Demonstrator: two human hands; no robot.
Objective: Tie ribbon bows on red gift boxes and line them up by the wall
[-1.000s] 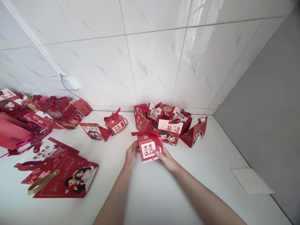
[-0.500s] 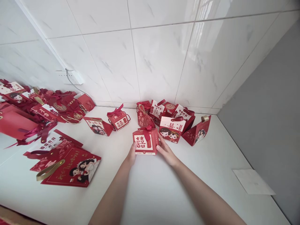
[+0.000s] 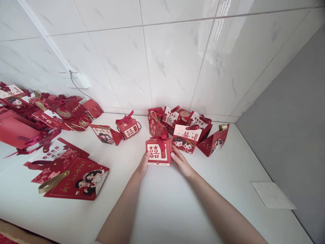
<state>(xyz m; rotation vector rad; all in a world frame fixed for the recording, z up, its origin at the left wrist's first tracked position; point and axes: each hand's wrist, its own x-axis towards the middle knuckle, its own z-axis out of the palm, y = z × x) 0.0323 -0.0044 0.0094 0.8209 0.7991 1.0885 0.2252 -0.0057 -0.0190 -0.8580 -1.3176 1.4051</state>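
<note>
Between my two hands is a red and white gift box (image 3: 158, 156) with a ribbon bow on top and large red characters on its front. My left hand (image 3: 143, 165) grips its left side, thumb at the front edge. On the right side, my right hand (image 3: 181, 162) presses with its fingers along the box wall. Just behind stand a box with two cartoon faces (image 3: 186, 140) and a red box with a looped strap (image 3: 156, 126). Whether the held box rests on the white surface or hangs just above it, I cannot tell.
Several red boxes lie heaped at the left (image 3: 63, 112). A box with a cartoon couple (image 3: 83, 179) lies nearer at left. Two small boxes stand left of centre, one with a bow (image 3: 127, 127). A tiled wall (image 3: 172, 67) closes the back; a white plate (image 3: 273, 195) is at right.
The held box has turned slightly and shifted a little to the right in view, with both hands still on it. The other boxes have stayed in place.
</note>
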